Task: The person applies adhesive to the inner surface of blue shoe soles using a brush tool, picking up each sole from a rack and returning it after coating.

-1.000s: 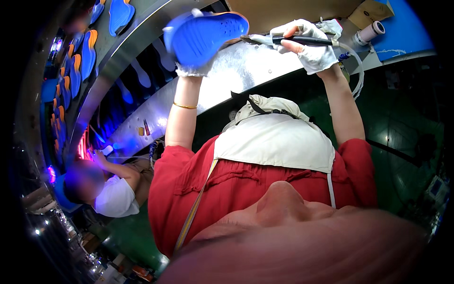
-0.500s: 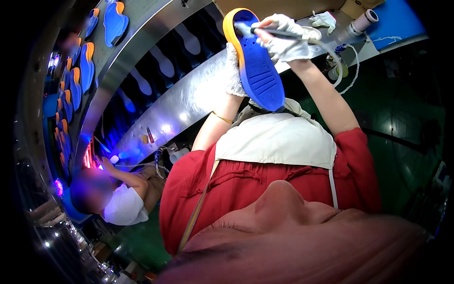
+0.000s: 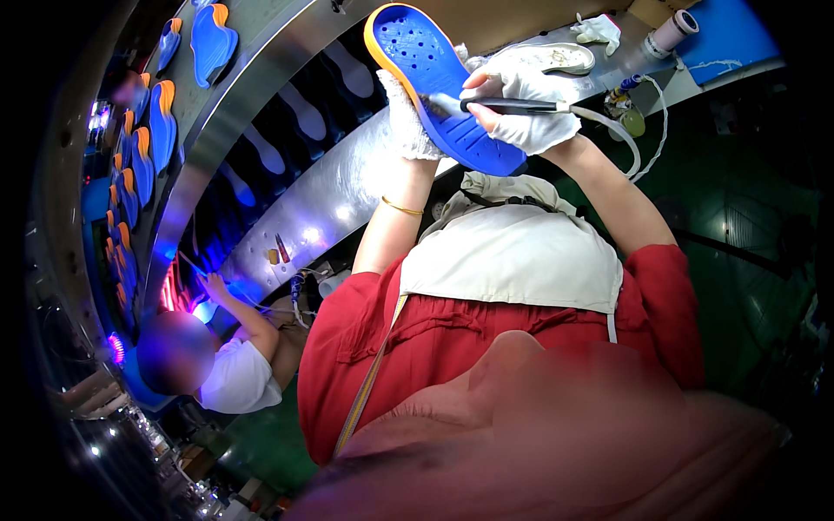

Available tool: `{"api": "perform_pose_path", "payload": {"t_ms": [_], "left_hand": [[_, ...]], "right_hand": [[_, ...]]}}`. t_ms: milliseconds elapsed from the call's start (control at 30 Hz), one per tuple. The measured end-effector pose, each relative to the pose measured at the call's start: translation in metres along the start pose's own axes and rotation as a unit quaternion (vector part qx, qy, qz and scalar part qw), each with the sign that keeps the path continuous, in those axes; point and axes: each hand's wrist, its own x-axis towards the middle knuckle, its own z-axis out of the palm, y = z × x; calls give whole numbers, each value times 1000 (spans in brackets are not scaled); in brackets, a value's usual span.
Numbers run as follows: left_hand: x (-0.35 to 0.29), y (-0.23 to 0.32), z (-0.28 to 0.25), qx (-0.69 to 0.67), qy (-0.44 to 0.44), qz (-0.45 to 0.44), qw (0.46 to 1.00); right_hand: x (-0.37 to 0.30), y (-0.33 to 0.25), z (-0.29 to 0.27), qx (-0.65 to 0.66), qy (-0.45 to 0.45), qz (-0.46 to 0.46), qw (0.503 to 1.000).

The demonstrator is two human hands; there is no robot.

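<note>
A blue shoe sole (image 3: 426,61) with an orange rim at one end is held up in front of me, tilted. My left hand (image 3: 406,122), in a white knit glove, grips it by the left edge, its fingers partly hidden. My right hand (image 3: 530,87), in a white glove with bare fingertips, is closed round a brush (image 3: 521,106) with a black handle. A pale hose (image 3: 617,130) runs from the handle's rear end. The blurred bristles lie over the middle of the sole. Several small holes show at the sole's far end.
A metal bench (image 3: 339,174) curves along a conveyor carrying pale soles (image 3: 300,113). More blue and orange soles (image 3: 162,126) lie on the upper belt. A white glove (image 3: 598,30) and a pinkish roll (image 3: 673,35) lie at far right. A co-worker (image 3: 239,373) sits at left.
The sole has moved left and away from me and tilted more. The brush has shifted from the sole's far end to its middle.
</note>
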Motion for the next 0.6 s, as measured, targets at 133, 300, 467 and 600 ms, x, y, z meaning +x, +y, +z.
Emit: {"api": "perform_pose_path", "payload": {"t_ms": [133,300,467,600], "left_hand": [[9,6,-10,-17,-38,-9,999],[14,16,-16,-44,-58,-19,997],[20,27,-26,1,-30,-23,999],[1,25,-6,-112,-93,-61,988]], "right_hand": [[-2,-4,3,-121,-15,-155,980],[-9,-17,-1,-18,-30,24,999],[-12,-26,7,-4,-95,54,994],[-3,-18,-3,93,-31,94,991]]}}
